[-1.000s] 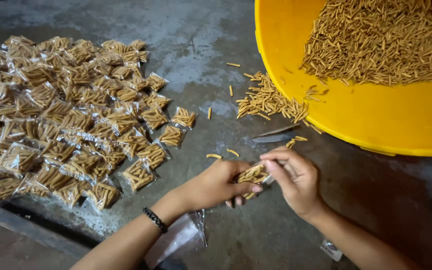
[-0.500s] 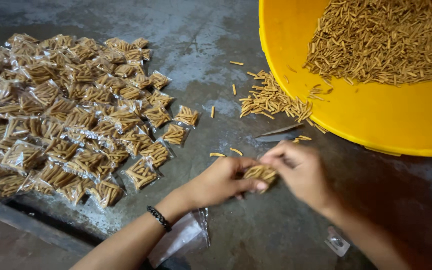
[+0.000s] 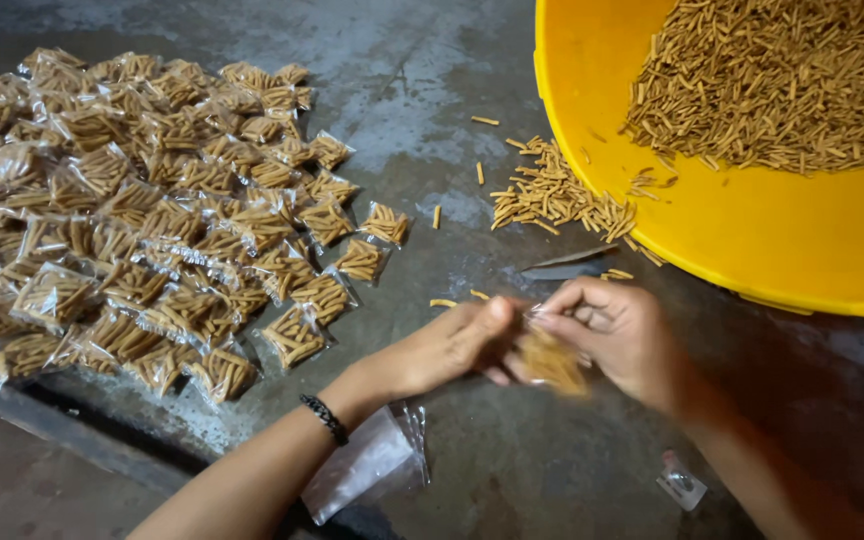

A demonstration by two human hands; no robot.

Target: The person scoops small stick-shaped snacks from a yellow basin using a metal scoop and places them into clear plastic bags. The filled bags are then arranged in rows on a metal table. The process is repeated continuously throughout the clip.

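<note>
- Head view, only 1 camera, looking down at grey concrete floor [image 3: 402, 90].
- Left hand [image 3: 447, 345] and right hand [image 3: 617, 330] together near centre, both pinching 1 small clear packet of snack sticks [image 3: 550, 358] between fingertips; packet blurred, hanging just under the fingers, off the floor.
- Left fingers closed on packet's left edge, right fingers clenched on its top edge; neither hand free.
- Black bracelet [image 3: 325, 417] on left wrist.
- Stack of empty clear bags [image 3: 367, 465] on floor just under left forearm.
- Big spread of filled packets [image 3: 142, 220] on floor at left, many dozens, overlapping; nearest ones just left of left hand.
- Yellow tub [image 3: 752, 240] top right, tilted toward hands, large heap of loose sticks [image 3: 782, 85] inside.
- Small spill of sticks [image 3: 552, 195] at tub's rim and on floor, a few strays near hands.
- Thin dark blade-like piece [image 3: 567, 260] on floor between spill and hands; kind unclear.
- Small clear item [image 3: 682, 482] on floor under right forearm, unclear.
- Progress judgement: plenty packed already, current packet filled and in hand, not yet with the pile; heap in tub large, so much left.
</note>
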